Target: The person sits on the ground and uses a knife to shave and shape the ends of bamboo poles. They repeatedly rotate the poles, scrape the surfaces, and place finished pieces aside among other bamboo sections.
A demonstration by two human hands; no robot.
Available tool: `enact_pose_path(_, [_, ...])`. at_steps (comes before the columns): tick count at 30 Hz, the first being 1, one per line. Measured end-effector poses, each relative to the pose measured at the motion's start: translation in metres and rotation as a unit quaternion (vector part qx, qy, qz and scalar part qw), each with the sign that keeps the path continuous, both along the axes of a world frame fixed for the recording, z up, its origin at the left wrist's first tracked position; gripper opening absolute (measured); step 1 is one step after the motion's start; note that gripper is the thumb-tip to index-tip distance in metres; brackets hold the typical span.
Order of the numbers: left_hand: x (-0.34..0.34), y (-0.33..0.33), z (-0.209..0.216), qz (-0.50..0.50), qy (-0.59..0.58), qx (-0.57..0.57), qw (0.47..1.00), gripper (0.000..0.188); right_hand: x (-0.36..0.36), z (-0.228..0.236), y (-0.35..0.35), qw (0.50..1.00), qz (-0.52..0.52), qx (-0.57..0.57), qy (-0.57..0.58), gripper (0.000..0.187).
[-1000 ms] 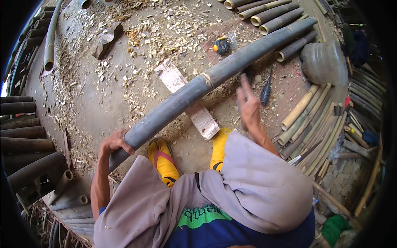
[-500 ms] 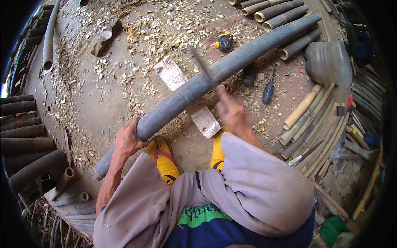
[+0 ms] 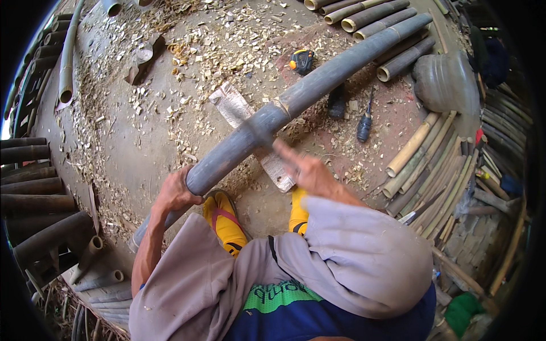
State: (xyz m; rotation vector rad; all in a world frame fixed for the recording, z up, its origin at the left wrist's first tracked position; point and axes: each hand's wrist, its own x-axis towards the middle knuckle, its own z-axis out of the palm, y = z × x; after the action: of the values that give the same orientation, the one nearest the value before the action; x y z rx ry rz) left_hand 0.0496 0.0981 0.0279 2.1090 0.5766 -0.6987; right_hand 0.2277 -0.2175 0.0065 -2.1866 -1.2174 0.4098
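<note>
A long grey bamboo pole (image 3: 341, 68) slants from lower left to upper right in front of me, crossing over a pale wooden board (image 3: 280, 173). My left hand (image 3: 179, 190) is wrapped round its near part. A grey length of bamboo (image 3: 145, 230) shows below that hand; the join is hidden. My right hand (image 3: 307, 173) is closed, forefinger stretched forward, on a thin dark blade (image 3: 259, 132) laid across the pole and smeared by motion. The handle is hidden in my fingers. Just beyond the blade, a pale cut mark (image 3: 280, 107) rings part of the pole.
Wood chips (image 3: 239, 57) litter the ground. Beyond the pole lie a tape measure (image 3: 301, 61) and a screwdriver-like tool (image 3: 364, 122). Bamboo pieces are stacked left (image 3: 37, 184) and right (image 3: 421, 142), near a big clear plastic jug (image 3: 446, 82). My yellow-socked feet (image 3: 224, 219) flank the board's near end.
My right hand and the blade have moved left and toward me along the pole, away from the pale mark. My left hand keeps its hold; the view has shifted slightly.
</note>
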Motion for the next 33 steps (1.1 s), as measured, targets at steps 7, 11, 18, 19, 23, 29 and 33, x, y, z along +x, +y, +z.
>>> enact_pose_path(7, [0.009, 0.007, 0.005, 0.007, 0.058, -0.073, 0.996, 0.08, 0.032, 0.015, 0.005, 0.965, -0.186, -0.057, 0.174, 0.059])
enact_pose_path(11, [-0.004, -0.005, -0.003, 0.0, -0.044, 0.046, 0.998, 0.081, 0.009, -0.014, -0.008, 1.0, -0.003, -0.004, -0.021, 0.056])
enact_pose_path(18, [-0.006, -0.034, 0.003, 0.014, -0.057, 0.174, 0.983, 0.073, 0.014, 0.0, 0.002, 0.998, -0.06, 0.004, -0.029, 0.051])
enact_pose_path(19, [-0.007, -0.03, 0.004, 0.013, -0.056, 0.151, 0.987, 0.073, -0.001, 0.008, -0.004, 0.996, 0.002, -0.09, -0.009, 0.05])
enact_pose_path(23, [0.003, -0.028, 0.008, -0.002, -0.041, 0.126, 0.991, 0.071, 0.024, 0.006, 0.0, 0.987, -0.146, -0.056, 0.048, 0.051])
enact_pose_path(29, [0.004, -0.02, 0.016, 0.008, -0.038, 0.058, 0.998, 0.07, -0.002, 0.007, -0.003, 0.999, -0.015, -0.015, -0.029, 0.054])
enact_pose_path(33, [0.013, -0.014, 0.009, -0.001, -0.01, 0.039, 0.999, 0.073, 0.032, 0.01, 0.001, 0.961, -0.236, 0.003, 0.145, 0.054])
